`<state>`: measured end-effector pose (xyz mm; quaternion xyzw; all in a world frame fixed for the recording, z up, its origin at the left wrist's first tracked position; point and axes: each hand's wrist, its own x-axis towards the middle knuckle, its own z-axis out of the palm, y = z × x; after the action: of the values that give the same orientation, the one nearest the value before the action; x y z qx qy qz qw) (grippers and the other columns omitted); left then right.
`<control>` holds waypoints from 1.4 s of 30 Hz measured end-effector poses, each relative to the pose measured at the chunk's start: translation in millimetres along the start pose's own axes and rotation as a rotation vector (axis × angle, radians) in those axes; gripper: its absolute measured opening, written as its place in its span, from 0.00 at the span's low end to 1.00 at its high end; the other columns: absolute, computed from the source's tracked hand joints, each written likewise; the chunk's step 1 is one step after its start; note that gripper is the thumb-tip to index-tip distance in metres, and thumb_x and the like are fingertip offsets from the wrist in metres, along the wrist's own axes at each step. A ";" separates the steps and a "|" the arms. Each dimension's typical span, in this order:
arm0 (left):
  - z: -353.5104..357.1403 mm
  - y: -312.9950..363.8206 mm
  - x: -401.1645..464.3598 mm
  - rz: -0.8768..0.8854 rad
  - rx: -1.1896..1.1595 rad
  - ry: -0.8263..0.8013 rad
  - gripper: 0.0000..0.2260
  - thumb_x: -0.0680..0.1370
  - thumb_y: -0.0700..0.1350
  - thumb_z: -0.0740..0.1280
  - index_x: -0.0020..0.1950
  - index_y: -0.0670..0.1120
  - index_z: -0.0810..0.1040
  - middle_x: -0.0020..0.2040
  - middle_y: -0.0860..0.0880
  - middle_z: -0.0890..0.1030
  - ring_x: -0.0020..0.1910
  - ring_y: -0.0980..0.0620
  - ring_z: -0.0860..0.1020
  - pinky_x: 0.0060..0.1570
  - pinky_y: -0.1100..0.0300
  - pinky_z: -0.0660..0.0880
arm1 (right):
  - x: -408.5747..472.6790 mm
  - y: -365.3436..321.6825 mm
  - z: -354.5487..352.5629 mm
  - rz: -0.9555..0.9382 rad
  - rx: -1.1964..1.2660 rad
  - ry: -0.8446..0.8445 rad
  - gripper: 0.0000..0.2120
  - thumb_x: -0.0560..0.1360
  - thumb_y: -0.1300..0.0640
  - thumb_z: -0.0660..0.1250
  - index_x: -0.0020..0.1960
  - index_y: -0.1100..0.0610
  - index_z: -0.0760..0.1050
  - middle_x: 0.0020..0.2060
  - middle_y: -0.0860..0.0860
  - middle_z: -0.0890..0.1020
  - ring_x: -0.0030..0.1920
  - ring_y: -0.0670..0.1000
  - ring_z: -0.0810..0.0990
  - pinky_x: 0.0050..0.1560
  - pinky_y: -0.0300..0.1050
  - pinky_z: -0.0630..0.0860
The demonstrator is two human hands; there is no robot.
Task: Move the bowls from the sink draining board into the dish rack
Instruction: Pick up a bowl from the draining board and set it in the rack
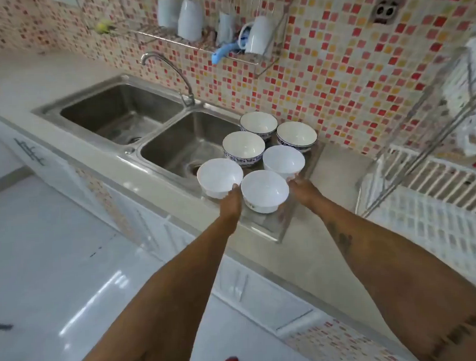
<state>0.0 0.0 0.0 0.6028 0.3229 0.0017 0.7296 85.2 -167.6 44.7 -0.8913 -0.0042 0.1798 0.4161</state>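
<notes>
Several bowls stand upright on the steel draining board [271, 225], right of the sink. Three at the back carry blue patterns; the front ones are plain white. My left hand [231, 202] grips the near rim of the front-left white bowl [219, 177]. My right hand [302, 189] holds the near rim of the right white bowl [283, 159]. Between my hands stands the nearest white bowl [264, 190], untouched. The white dish rack [434, 212] with a metal frame sits on the counter at the far right.
A double steel sink [147, 129] with a curved tap [172, 71] lies left of the bowls. A wall shelf [198, 43] above holds upturned white cups. Bare counter [332, 176] separates the draining board from the rack. The counter's front edge runs diagonally below my arms.
</notes>
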 end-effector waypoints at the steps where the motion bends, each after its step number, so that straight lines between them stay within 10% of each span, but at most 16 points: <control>1: 2.7 0.8 2.0 0.008 -0.043 0.029 0.26 0.81 0.60 0.54 0.74 0.47 0.70 0.72 0.42 0.73 0.72 0.34 0.67 0.72 0.38 0.61 | 7.3 3.0 4.9 0.037 0.066 0.028 0.24 0.81 0.48 0.56 0.72 0.58 0.66 0.70 0.59 0.72 0.68 0.59 0.71 0.64 0.46 0.68; 11: 40.6 -1.8 18.8 -0.019 -0.342 0.182 0.18 0.81 0.54 0.58 0.67 0.49 0.76 0.64 0.48 0.80 0.60 0.47 0.78 0.61 0.53 0.74 | 56.8 13.8 34.3 0.283 0.593 0.178 0.19 0.77 0.48 0.62 0.59 0.62 0.78 0.53 0.57 0.82 0.55 0.58 0.80 0.59 0.53 0.77; 27: 81.1 4.3 -12.2 -0.075 -0.334 0.173 0.22 0.84 0.55 0.48 0.74 0.48 0.67 0.69 0.43 0.74 0.68 0.42 0.72 0.71 0.46 0.68 | 37.1 4.6 21.4 0.227 0.475 0.231 0.19 0.81 0.55 0.52 0.64 0.64 0.73 0.62 0.61 0.77 0.56 0.58 0.76 0.53 0.48 0.72; 32: 79.2 59.6 -32.3 -0.018 -0.463 0.148 0.22 0.83 0.59 0.48 0.69 0.51 0.70 0.62 0.47 0.79 0.55 0.47 0.78 0.60 0.50 0.77 | 9.4 -39.3 -16.9 0.053 0.489 0.364 0.20 0.81 0.51 0.52 0.62 0.61 0.75 0.59 0.60 0.79 0.57 0.58 0.76 0.58 0.48 0.73; 38: 72.4 143.0 -60.9 -0.075 -0.545 -0.348 0.28 0.76 0.69 0.54 0.70 0.56 0.71 0.67 0.47 0.77 0.65 0.42 0.76 0.66 0.44 0.73 | -50.0 -102.7 -79.4 -0.285 0.635 0.470 0.13 0.82 0.54 0.53 0.46 0.54 0.74 0.41 0.48 0.76 0.44 0.48 0.73 0.50 0.46 0.68; 42: 83.0 199.6 -101.1 -0.085 -0.501 -0.734 0.26 0.74 0.64 0.62 0.69 0.55 0.74 0.69 0.46 0.76 0.64 0.37 0.74 0.61 0.39 0.71 | -102.7 -138.1 -137.6 -0.528 0.583 0.574 0.15 0.81 0.55 0.54 0.52 0.60 0.77 0.45 0.52 0.80 0.42 0.49 0.75 0.46 0.47 0.71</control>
<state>36.5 -57.9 228.6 0.3543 0.0568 -0.1644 0.9188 53.4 -195.4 261.0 -0.7198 -0.0646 -0.1912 0.6642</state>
